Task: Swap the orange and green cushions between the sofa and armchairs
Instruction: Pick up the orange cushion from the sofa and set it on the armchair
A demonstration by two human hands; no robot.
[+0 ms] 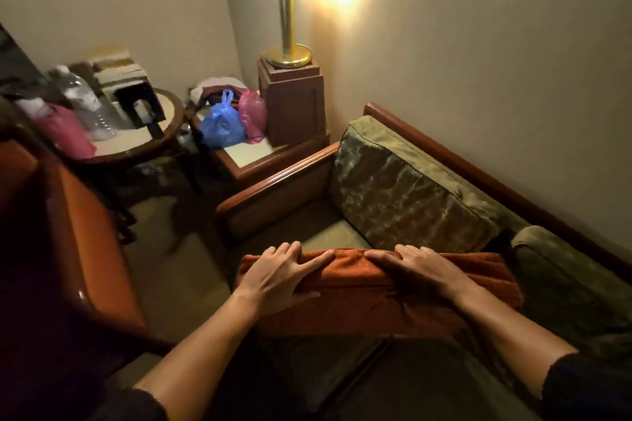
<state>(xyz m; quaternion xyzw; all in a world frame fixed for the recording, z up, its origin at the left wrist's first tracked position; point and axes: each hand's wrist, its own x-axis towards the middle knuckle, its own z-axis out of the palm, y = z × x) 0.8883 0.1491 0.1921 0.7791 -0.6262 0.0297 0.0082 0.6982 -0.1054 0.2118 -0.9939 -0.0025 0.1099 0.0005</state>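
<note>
An orange cushion [376, 297] is held flat over the front of the sofa seat [328, 236]. My left hand [284, 270] grips its left part, fingers spread over the top edge. My right hand [417, 267] grips its right part the same way. A green patterned cushion [407, 188] leans upright against the sofa back on the left side. A second green cushion [564, 270] sits to its right, partly hidden by the orange one. An armchair with orange upholstery [95, 243] stands at the left.
The sofa's wooden armrest [273, 181] runs along its left side. Beyond it a square side table [253, 154] carries blue and pink bags [222, 123] and a brass lamp on a wooden base [290, 92]. A round table [136, 143] with clutter stands further left.
</note>
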